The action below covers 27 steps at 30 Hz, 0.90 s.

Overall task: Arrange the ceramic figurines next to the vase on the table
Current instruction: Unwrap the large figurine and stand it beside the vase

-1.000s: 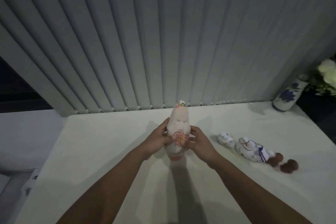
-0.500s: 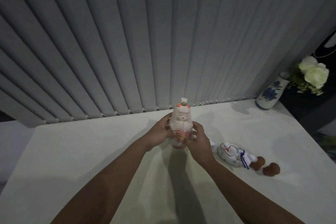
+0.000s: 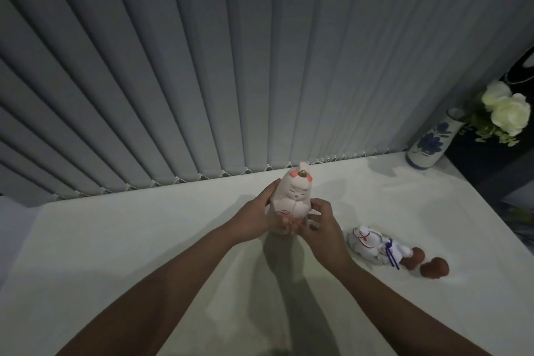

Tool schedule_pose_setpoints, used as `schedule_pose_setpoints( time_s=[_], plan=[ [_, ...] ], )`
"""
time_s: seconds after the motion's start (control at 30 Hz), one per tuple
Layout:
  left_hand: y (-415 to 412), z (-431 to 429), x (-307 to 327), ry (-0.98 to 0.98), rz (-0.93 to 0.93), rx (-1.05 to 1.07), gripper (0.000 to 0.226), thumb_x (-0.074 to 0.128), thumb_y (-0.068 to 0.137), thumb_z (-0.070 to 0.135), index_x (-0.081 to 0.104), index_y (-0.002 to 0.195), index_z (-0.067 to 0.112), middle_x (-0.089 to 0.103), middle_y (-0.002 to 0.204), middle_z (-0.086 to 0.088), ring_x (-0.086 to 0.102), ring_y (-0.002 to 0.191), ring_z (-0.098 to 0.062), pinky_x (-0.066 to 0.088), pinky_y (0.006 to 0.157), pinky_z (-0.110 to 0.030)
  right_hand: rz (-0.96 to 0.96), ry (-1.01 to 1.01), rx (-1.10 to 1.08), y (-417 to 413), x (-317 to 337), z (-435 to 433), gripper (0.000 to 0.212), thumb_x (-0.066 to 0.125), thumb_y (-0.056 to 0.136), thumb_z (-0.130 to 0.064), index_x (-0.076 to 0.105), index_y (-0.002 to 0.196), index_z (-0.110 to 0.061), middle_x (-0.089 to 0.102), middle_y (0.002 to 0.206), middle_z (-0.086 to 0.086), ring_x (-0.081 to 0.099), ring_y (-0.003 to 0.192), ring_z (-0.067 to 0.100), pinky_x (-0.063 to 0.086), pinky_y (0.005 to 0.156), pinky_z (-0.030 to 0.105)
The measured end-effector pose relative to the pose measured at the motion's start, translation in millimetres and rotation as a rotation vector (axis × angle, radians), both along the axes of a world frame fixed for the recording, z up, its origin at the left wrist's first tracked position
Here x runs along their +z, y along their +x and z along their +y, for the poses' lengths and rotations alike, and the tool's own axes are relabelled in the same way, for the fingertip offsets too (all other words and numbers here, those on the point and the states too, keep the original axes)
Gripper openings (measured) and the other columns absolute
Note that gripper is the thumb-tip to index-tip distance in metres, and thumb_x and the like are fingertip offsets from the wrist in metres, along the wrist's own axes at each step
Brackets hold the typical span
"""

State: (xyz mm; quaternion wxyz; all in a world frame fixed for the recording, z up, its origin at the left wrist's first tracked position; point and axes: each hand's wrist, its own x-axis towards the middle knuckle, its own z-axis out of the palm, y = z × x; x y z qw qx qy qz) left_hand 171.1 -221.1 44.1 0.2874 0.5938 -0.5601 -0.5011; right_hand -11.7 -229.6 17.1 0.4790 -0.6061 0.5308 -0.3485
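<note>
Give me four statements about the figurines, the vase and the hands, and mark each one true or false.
1. Both hands hold the pink figurine. True: left hand and right hand clasp its lower body.
2. The white figurine stands upright. False: it lies on its side on the table.
3. The vase has a blue flower pattern. True.
4. The pink figurine already touches the vase. False: it is far to the vase's left.
</note>
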Motion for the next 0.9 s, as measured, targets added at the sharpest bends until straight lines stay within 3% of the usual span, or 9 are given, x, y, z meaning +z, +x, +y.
schedule_pose_setpoints(
  time_s=[0.07, 0.2, 0.3, 0.47, 0.53, 0.63, 0.83, 0.9],
  plan=[
    [1, 1, -2, -0.019, -0.037, 0.002, 0.093, 0.079, 0.071, 0.039, 0.02, 0.143, 0.044, 0.048, 0.141, 0.015, 0.044, 0.129, -0.004, 0.037, 0.112, -0.039, 0.025, 0.008, 0.049, -5, 6, -7, 0.047, 0.071, 0.08, -0.004, 0.045, 0.114, -0.024, 0.06, 0.11, -0.006, 0.064, 0.092, 0.012, 0.051, 0.07, 0.013],
    [4, -1, -1, -0.054, -0.044, -0.032, 0.084, 0.077, 0.076, 0.031, 0.025, 0.14, 0.047, 0.051, 0.136, 0.021, 0.047, 0.124, 0.0, 0.041, 0.104, -0.026, 0.166, 0.056, 0.22, -18, 16, -28, 0.062, 0.078, 0.074, -0.012, 0.042, 0.12, -0.033, 0.058, 0.114, -0.013, 0.059, 0.102, 0.017, 0.052, 0.082, 0.03],
    [10, -6, 0, -0.044, -0.067, -0.08, 0.083, 0.075, 0.078, 0.034, 0.023, 0.142, 0.045, 0.049, 0.137, 0.023, 0.046, 0.125, 0.004, 0.04, 0.099, -0.013, 0.222, 0.094, 0.321, -21, 22, -40, 0.076, 0.083, 0.069, -0.022, 0.039, 0.13, -0.034, 0.057, 0.121, -0.013, 0.056, 0.107, 0.015, 0.051, 0.081, 0.027],
    [18, -13, -1, 0.002, -0.094, -0.125, 0.085, 0.074, 0.079, 0.032, 0.019, 0.144, 0.037, 0.049, 0.14, 0.015, 0.043, 0.129, 0.001, 0.04, 0.105, -0.025, 0.174, 0.115, 0.347, -14, 20, -44, 0.07, 0.082, 0.07, -0.019, 0.039, 0.124, -0.034, 0.06, 0.119, -0.014, 0.058, 0.108, 0.012, 0.049, 0.078, 0.019],
    [19, -12, -4, 0.019, -0.133, -0.12, 0.084, 0.076, 0.077, 0.031, 0.022, 0.141, 0.036, 0.053, 0.136, 0.011, 0.046, 0.127, -0.001, 0.045, 0.101, -0.029, 0.153, 0.115, 0.319, -13, 16, -41, 0.068, 0.08, 0.072, -0.016, 0.039, 0.124, -0.031, 0.06, 0.119, -0.013, 0.058, 0.109, 0.008, 0.048, 0.076, 0.014],
    [17, -9, -10, 0.056, -0.136, -0.095, 0.085, 0.081, 0.066, 0.042, 0.03, 0.134, 0.042, 0.058, 0.129, 0.013, 0.054, 0.119, -0.008, 0.053, 0.094, -0.045, 0.082, 0.132, 0.289, -12, 12, -36, 0.067, 0.079, 0.071, -0.012, 0.039, 0.121, -0.033, 0.06, 0.117, -0.014, 0.058, 0.107, 0.004, 0.052, 0.075, 0.015],
    [13, -5, -22, 0.05, -0.045, -0.007, 0.078, 0.08, 0.073, 0.03, 0.034, 0.133, 0.05, 0.056, 0.129, 0.021, 0.05, 0.121, 0.001, 0.045, 0.104, -0.036, -0.007, 0.066, 0.21, -7, -3, -26, 0.059, 0.069, 0.081, -0.003, 0.043, 0.123, -0.036, 0.061, 0.12, -0.013, 0.062, 0.106, 0.002, 0.056, 0.083, 0.024],
    [12, -3, -23, 0.041, -0.017, 0.01, 0.079, 0.08, 0.072, 0.029, 0.035, 0.135, 0.049, 0.057, 0.13, 0.02, 0.05, 0.123, 0.001, 0.042, 0.106, -0.039, -0.016, 0.042, 0.197, -4, -4, -23, 0.057, 0.063, 0.085, 0.0, 0.042, 0.127, -0.033, 0.061, 0.122, -0.013, 0.062, 0.106, -0.002, 0.054, 0.083, 0.017]
  ],
)
